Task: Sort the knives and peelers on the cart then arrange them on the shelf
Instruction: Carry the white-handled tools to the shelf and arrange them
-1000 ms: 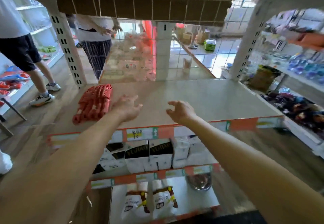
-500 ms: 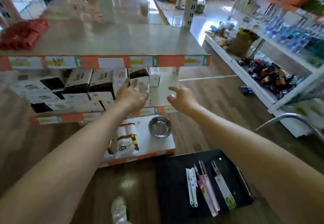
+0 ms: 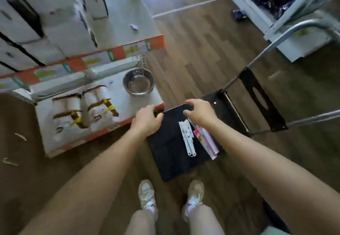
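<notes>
Both hands hang over the far end of the flat black platform cart (image 3: 169, 161), and neither holds anything. The left hand (image 3: 147, 121) is palm down with its fingers loosely curled over the cart's far left corner, though I cannot tell whether it touches. The right hand (image 3: 201, 113) is just beside it, thumb and fingers spread in a loose arc above the deck. The slim white packets (image 3: 188, 139) lie flat on the cart just nearer than the right hand. Touching them on the right is a pink-and-white packet (image 3: 207, 141), its far end hidden under the right wrist. The blur hides which are knives and which are peelers. Just beyond the left hand sits the low white shelf with an orange edge strip (image 3: 117, 92), carrying a round steel bowl (image 3: 138, 84) and brown-banded white rolls (image 3: 82, 109). The cart's grey metal handle (image 3: 294, 30) rises well to the right of the right hand.
</notes>
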